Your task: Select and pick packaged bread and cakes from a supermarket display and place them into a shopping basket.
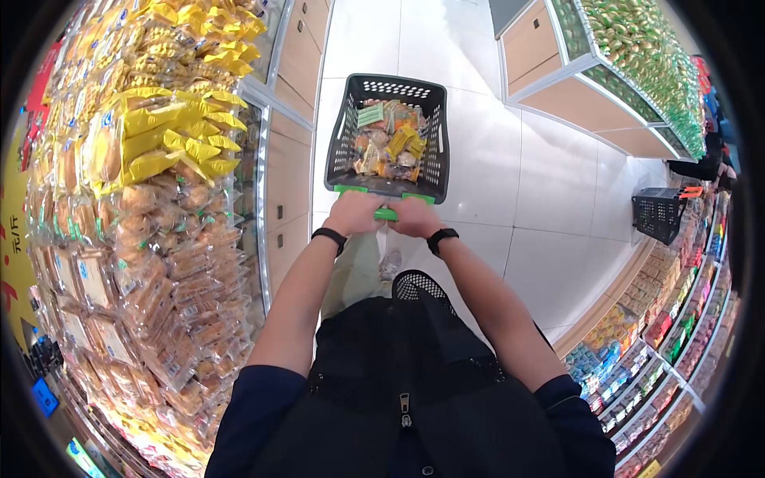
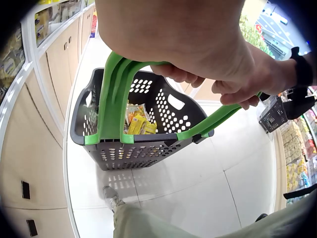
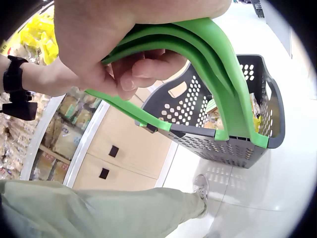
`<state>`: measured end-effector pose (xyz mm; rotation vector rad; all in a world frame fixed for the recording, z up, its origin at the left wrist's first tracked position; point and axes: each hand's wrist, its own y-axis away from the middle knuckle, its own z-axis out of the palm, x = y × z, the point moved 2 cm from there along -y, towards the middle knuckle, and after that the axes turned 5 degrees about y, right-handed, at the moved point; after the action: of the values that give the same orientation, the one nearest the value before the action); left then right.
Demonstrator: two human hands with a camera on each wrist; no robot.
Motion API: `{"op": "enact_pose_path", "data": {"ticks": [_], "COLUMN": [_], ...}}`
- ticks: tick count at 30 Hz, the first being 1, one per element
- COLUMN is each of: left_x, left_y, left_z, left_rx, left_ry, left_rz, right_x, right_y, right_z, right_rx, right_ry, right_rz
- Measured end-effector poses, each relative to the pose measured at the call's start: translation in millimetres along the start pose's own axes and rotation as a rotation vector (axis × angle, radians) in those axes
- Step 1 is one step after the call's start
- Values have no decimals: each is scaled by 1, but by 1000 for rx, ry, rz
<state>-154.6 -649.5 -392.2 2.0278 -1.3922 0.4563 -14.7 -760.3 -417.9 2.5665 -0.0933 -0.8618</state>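
A dark grey basket with perforated walls holds several packaged snacks, among them a yellow packet. My left hand and right hand grip its green handle side by side. In the left wrist view, the left hand's fingers curl round the green handle above the basket's near rim. In the right wrist view, fingers of the right hand wrap the handle.
Bagged baked goods are piled on the left over wooden cabinets. Tiled floor lies to the right. Another basket with orange handles stands by the right shelves. A stand of green-wrapped goods is at the upper right.
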Motion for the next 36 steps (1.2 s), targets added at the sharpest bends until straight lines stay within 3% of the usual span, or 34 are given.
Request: {"op": "enact_pose_path", "data": {"ticks": [12, 14, 16, 26, 36], "left_x": [-69, -85, -90, -113, -138], "left_y": [-158, -181, -202, -307, -449], "left_z": [-119, -123, -140, -201, -266], "left_rx": [-124, -48, -20, -134, -36], "left_ry": [84, -71, -77, -127, -151], "left_rz": [108, 159, 176, 80, 0], "right_x": [59, 65, 78, 138, 224], "right_y": [-125, -142, -160, -232, -322], "right_z": [-142, -163, -178, -257, -382], "right_rx": [48, 27, 21, 16, -39], "right_ry": [59, 83, 94, 76, 102], "right_rz": [99, 219, 212, 180, 172]}}
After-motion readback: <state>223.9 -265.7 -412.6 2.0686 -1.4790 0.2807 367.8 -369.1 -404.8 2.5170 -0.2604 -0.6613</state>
